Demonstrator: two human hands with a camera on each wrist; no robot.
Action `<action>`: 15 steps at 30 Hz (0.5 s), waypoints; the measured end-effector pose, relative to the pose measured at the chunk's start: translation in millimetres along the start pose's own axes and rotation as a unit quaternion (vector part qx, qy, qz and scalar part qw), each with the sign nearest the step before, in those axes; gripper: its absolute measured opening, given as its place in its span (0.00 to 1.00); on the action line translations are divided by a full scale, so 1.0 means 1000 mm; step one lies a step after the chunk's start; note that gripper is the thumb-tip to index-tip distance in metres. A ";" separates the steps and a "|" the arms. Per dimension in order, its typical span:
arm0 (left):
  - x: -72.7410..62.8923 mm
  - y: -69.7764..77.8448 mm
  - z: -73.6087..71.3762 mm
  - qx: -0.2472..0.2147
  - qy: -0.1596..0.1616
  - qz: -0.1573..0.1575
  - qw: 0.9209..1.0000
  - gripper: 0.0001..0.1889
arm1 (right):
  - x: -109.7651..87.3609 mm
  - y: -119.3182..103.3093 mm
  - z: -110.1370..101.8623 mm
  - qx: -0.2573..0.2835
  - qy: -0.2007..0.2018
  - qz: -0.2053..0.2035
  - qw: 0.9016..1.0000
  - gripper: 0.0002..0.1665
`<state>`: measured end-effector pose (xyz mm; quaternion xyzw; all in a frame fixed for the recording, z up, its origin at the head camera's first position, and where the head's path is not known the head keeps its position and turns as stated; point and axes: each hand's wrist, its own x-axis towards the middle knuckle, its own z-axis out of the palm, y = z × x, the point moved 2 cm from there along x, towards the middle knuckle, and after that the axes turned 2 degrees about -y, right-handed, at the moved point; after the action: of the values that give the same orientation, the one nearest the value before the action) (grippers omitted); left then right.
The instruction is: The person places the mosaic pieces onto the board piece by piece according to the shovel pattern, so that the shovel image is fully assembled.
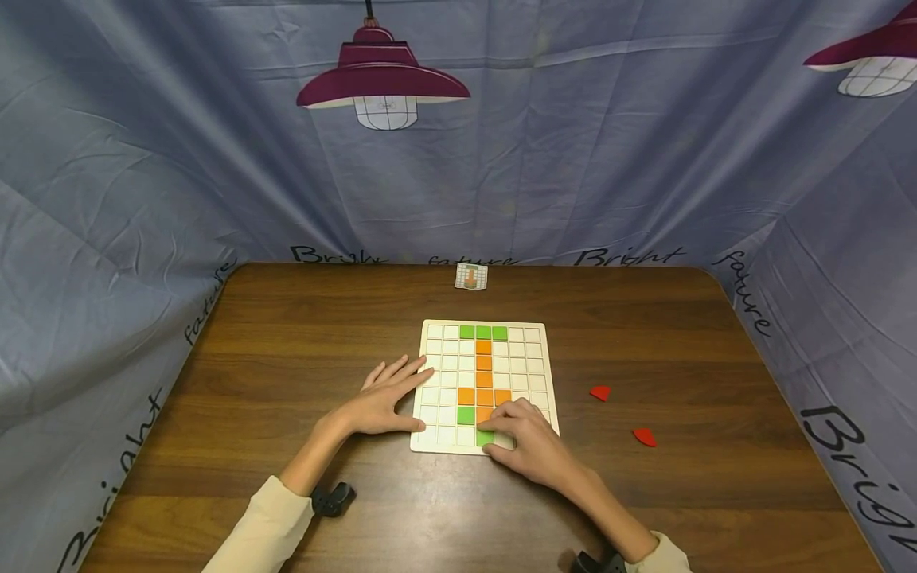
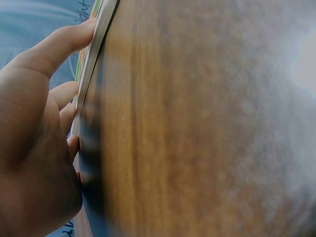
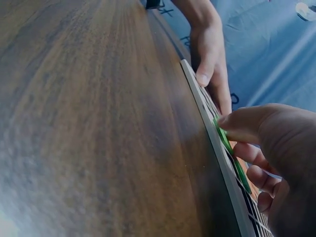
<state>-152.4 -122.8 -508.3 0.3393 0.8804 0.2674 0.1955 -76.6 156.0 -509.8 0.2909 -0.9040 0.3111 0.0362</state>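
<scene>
A white square grid board [image 1: 517, 350] lies on the table with green and orange tiles in some of its cells. Three green tiles [image 1: 483, 333] line the far row, and a column of orange tiles [image 1: 484, 363] runs down from them to a short orange row. My left hand [image 1: 376, 406] rests with spread fingers on the board's left edge, thumb near the front corner. At the front edge, my right hand [image 1: 533, 446] pinches a green tile [image 1: 485, 438] between thumb and index finger. Another green tile [image 1: 466, 415] sits just left of there. The right fingers hide some cells.
A small pattern card [image 1: 470, 276] lies at the table's far edge, beyond the board. To the right of the board are two red wedge-shaped pieces [image 1: 600, 393] on the brown wooden table [image 1: 301, 318]. Printed curtains [image 1: 573, 159] surround the back and sides.
</scene>
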 end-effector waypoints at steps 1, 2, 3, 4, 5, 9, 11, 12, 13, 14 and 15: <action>0.000 0.000 0.000 0.002 0.000 0.000 1.000 0.47 | 0.000 0.000 0.000 0.000 0.000 0.001 1.000 0.15; 0.000 0.000 0.000 0.003 0.001 0.001 1.000 0.47 | 0.000 0.000 0.001 0.000 0.000 0.001 1.000 0.14; 0.000 0.000 0.000 0.004 0.002 0.001 1.000 0.47 | 0.000 0.000 0.001 0.002 0.000 0.003 1.000 0.14; 0.000 -0.001 0.000 0.005 0.002 0.001 1.000 0.47 | 0.000 0.000 0.001 0.004 0.000 0.005 1.000 0.14; 0.000 -0.001 0.000 0.006 0.003 0.002 1.000 0.47 | 0.000 0.000 0.002 0.005 0.001 0.006 1.000 0.13; 0.000 0.000 0.000 0.008 0.000 -0.001 1.000 0.47 | 0.000 0.001 0.003 0.008 0.003 0.006 1.000 0.12; 0.000 0.000 0.000 0.006 -0.001 0.000 1.000 0.47 | 0.000 0.001 0.003 0.008 0.004 0.003 1.000 0.12; 0.001 0.000 0.000 0.005 -0.002 0.000 1.000 0.47 | 0.000 0.001 0.003 0.007 0.005 0.002 1.000 0.12; 0.001 -0.001 0.000 0.006 -0.002 0.001 1.000 0.46 | 0.000 0.001 0.003 0.007 0.005 0.001 1.000 0.12; 0.001 -0.001 0.000 0.005 -0.001 0.002 1.000 0.46 | 0.000 0.001 0.003 0.006 0.006 0.001 1.000 0.12; 0.001 -0.001 0.000 0.005 0.000 0.001 1.000 0.46 | 0.001 0.000 0.002 0.006 0.006 0.001 1.000 0.12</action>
<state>-153.8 -122.8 -509.5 0.3416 0.8810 0.2636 0.1939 -77.1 154.6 -511.9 0.2884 -0.9021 0.3186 0.0398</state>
